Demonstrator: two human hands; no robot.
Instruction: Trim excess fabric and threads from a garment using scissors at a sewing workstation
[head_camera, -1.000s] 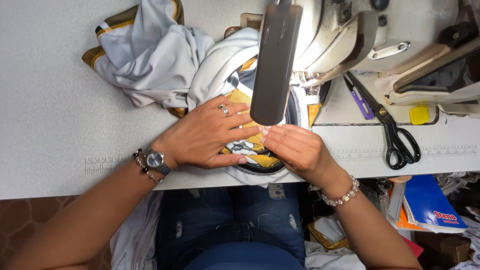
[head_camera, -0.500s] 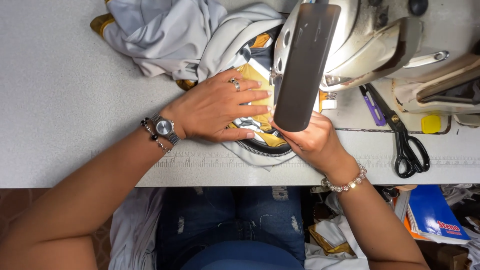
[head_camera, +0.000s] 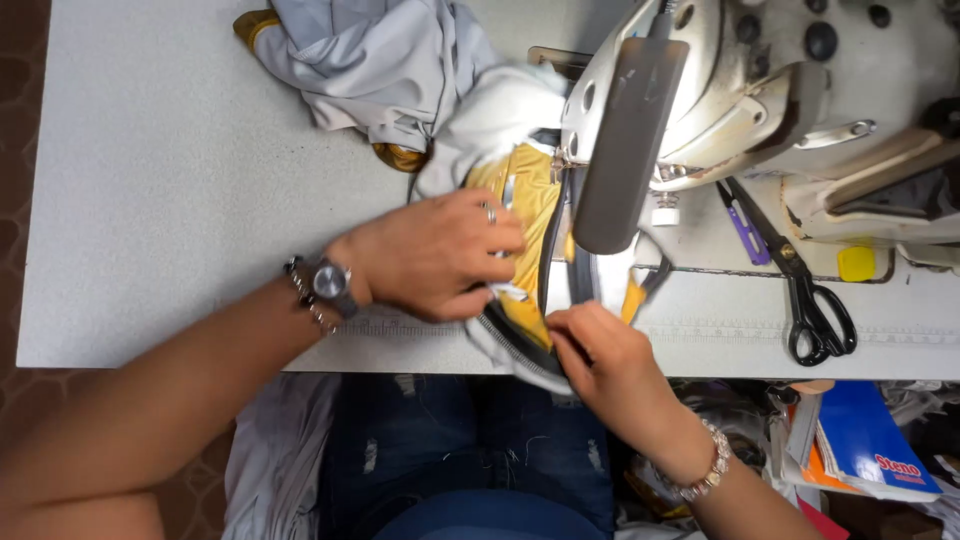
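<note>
My left hand lies flat, fingers spread narrow, pressing the yellow fabric just left of the sewing machine; it grips nothing, it only pins the cloth down. A watch and bracelet sit on that wrist. Further left of the machine, the loose grey garment is heaped on the bench.

My right hand sits below the machine's head, near the bench edge, fingertips pinched on the dark zipper band that curves along the yellow piece toward the needle. To sew this well, I judge I should keep the band lying even against the yellow edge, hold the cloth taut between both hands without stretching it, and keep my fingertips clear of the needle, which the machine head hides from me.

Right of the machine's head lie black scissors, a small purple snipper and a yellow block.

The bench is pale speckled grey. Below it, right of my knees, paper and a blue packet are stacked.
</note>
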